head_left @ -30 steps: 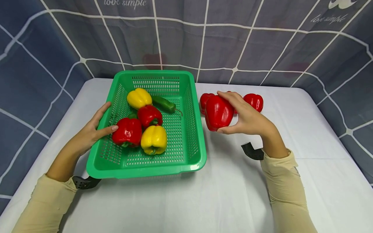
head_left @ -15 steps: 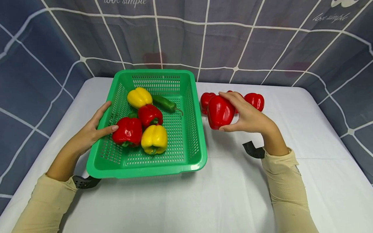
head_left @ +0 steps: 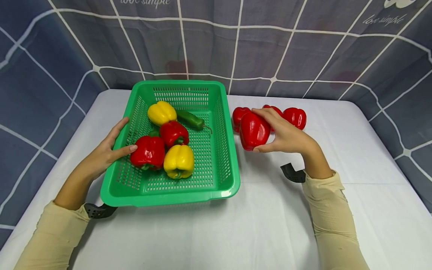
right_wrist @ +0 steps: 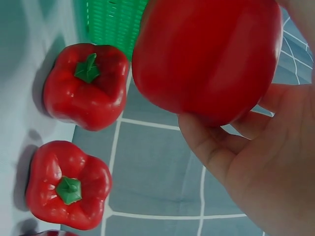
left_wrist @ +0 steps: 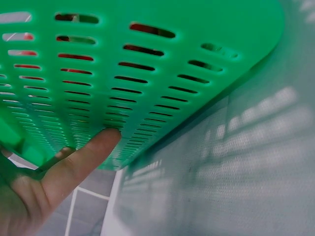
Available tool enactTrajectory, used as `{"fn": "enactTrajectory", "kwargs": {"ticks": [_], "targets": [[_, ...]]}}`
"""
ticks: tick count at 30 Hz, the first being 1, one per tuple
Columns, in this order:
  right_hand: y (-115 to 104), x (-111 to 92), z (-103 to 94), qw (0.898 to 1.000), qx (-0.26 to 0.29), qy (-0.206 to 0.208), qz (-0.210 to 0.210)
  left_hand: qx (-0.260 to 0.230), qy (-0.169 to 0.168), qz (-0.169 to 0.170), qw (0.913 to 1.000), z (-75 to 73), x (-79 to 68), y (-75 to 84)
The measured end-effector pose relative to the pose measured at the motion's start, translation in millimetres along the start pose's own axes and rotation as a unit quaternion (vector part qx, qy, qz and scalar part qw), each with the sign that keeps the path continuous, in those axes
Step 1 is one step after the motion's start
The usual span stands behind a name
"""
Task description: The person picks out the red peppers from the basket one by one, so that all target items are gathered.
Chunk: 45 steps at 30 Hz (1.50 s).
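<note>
My right hand (head_left: 287, 135) grips a large red bell pepper (head_left: 254, 131) between thumb and fingertips, raised just right of the green basket (head_left: 175, 200). In the right wrist view, the held pepper (right_wrist: 206, 54) fills the upper middle, its stem out of sight. My left hand (head_left: 109, 148) holds the basket's left side, thumb over the rim with its tip at a red bell pepper (head_left: 147, 152). In the left wrist view a finger (left_wrist: 81, 164) lies against the slotted outer wall. Also inside the basket are a second red pepper (head_left: 173, 133), yellow peppers (head_left: 179, 162) and a green chili pepper (head_left: 190, 120).
Behind the right hand, red bell peppers (head_left: 295, 117) stand on the white-covered table (head_left: 270, 225); two (right_wrist: 86, 88) show green stems in the right wrist view. A grey curtain (head_left: 209, 45) with white lines encloses the table's back and sides.
The right hand and its bell pepper have shifted slightly, uncovering more of the red pepper behind the fingers. My left hand and the basket stay where they were.
</note>
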State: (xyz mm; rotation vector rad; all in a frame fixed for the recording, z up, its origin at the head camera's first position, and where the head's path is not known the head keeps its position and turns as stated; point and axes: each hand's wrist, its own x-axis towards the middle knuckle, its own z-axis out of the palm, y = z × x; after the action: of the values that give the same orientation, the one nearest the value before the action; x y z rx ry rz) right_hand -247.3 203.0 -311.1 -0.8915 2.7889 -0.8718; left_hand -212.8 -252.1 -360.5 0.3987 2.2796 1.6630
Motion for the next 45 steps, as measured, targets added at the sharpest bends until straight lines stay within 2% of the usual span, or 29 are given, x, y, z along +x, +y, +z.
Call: {"fn": "enactTrajectory", "kwargs": {"ticks": [9, 15, 23, 34, 45], "targets": [[5.7, 5.1, 4.3, 1.0, 0.007, -0.014, -0.007, -0.007, -0.001, 0.001, 1.0, 0.0, -0.1, -0.2], [8.4, 7.5, 6.0, 1.0, 0.008, -0.023, 0.004, 0.0, 0.0, -0.002, 1.0, -0.2, 0.2, 0.6], [13.0, 9.9, 9.4, 0.999, 0.009, -0.037, 0.014, -0.015, -0.003, 0.001, 0.9999, -0.4, 0.1, 0.5], [15.6, 12.5, 11.8, 0.999, 0.011, -0.048, 0.02, 0.013, 0.007, -0.008, 0.9999, 0.4, 0.9, 1.3], [17.9, 13.5, 14.6, 0.998, 0.011, -0.057, 0.021, 0.006, 0.005, -0.004, 1.0, 0.2, 0.5, 0.3]]}}
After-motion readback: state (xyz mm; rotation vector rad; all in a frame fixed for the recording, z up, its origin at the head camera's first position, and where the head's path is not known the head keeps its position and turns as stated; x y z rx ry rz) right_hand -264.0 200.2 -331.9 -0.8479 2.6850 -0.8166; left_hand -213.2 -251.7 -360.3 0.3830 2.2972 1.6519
